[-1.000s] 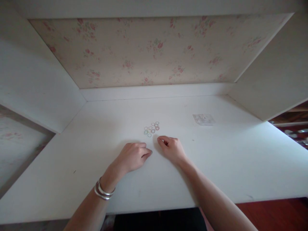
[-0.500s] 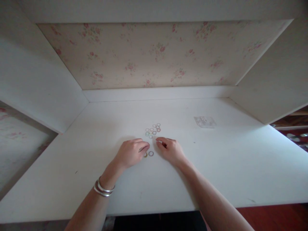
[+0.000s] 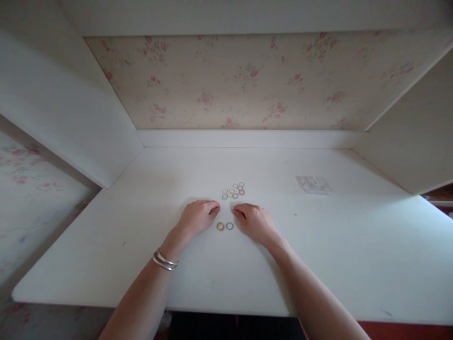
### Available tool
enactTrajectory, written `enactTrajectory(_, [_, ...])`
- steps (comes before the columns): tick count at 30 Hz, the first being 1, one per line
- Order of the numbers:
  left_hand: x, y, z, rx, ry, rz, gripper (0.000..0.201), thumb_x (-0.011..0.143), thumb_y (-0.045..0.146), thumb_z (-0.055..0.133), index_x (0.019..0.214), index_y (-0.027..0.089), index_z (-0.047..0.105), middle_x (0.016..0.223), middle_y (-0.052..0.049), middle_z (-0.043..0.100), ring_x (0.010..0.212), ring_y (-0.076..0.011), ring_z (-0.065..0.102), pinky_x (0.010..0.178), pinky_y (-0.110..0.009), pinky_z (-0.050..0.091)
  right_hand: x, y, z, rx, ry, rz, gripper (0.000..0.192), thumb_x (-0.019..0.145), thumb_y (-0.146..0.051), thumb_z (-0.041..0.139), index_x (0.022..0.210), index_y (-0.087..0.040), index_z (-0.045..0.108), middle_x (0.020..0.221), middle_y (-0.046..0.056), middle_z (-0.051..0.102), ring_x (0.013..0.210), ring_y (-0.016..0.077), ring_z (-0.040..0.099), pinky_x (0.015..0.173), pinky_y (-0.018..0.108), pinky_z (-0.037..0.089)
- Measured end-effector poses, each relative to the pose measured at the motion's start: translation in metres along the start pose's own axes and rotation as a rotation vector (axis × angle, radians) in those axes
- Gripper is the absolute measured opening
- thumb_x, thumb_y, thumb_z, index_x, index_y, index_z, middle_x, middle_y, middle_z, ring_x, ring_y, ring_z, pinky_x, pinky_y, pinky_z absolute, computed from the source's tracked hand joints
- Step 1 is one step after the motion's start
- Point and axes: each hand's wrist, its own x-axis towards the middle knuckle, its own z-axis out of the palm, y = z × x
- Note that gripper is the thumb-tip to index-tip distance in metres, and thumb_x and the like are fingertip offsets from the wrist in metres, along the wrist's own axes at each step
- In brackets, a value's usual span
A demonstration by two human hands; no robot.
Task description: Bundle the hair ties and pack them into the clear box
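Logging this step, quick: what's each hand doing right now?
Left hand: fingers curled, resting on the table; a hold cannot be told.
Right hand: same, fingers curled beside the small rings; cannot be told.

We're looking at a white table (image 3: 354, 245) set in an alcove. Lying on it: a cluster of small coloured rings (image 3: 234, 191) mid-table, a yellow ring (image 3: 220, 226) and a pale purple ring (image 3: 230, 226) sitting side by side nearer us, and a small clear packet (image 3: 313, 184) lying flat, well apart to the right. Both our hands are resting on it too.
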Motion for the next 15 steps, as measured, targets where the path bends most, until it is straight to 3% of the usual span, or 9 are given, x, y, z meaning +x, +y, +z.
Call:
enactTrajectory(7, [0.0,-0.001,0.003,0.009,0.007,0.014,0.029,0.094,0.037,0.037,0.098,0.03,0.065,0.096,0.001,0.071,0.088,-0.0166,0.064,0.072,-0.026,0.041,-0.004,0.0,0.004,-0.019,0.024,-0.026,0.025,0.094,-0.027,0.038,0.096,-0.023,0.063,0.092,0.003,0.068,0.078,0.015,0.061,0.065,0.024,0.036])
enactTrajectory(15, [0.001,-0.002,0.005,-0.002,0.003,0.01,0.028,0.093,0.038,0.038,0.097,0.03,0.064,0.094,0.001,0.071,0.087,-0.0164,0.064,0.073,-0.025,0.042,-0.022,0.004,0.004,0.192,-0.005,-0.302,0.024,0.095,-0.026,0.04,0.096,-0.021,0.063,0.092,0.001,0.066,0.083,0.013,0.059,0.078,0.025,0.04])
